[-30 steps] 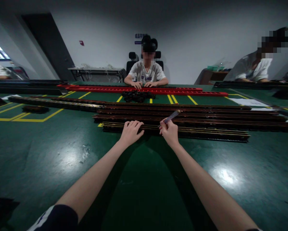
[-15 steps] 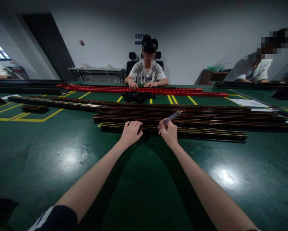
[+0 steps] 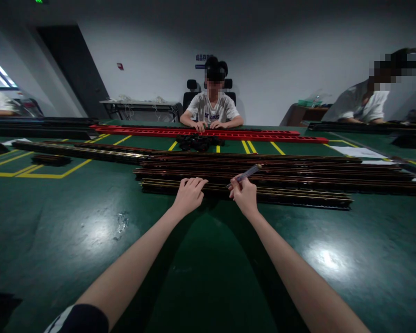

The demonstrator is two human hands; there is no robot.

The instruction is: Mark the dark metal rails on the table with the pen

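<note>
Currently, the front strip (image 3: 305, 198) is located on the near side of the bench (image 3: 72, 208), parallel to its far edge and just in front of the stacked strips (image 3: 325, 175). Compared with the earlier frames, the front strip has been shifted lengthwise toward the left edge of the bench; both its ends now lie farther left against the stack. The left hand (image 3: 189, 196) is placed at the front strip, its fingers close together; whether the strip is gripped cannot be told. The fingers of the right hand (image 3: 245, 196) are clamped on a pen-like tool (image 3: 250, 172), which is held tilted, its lower end at the strip. Open room is provided on the bare green surface from the front strip toward the near edge; beyond the stack, a narrower band is bounded by red rails (image 3: 263, 135) and a dark heap (image 3: 198, 142).
</note>
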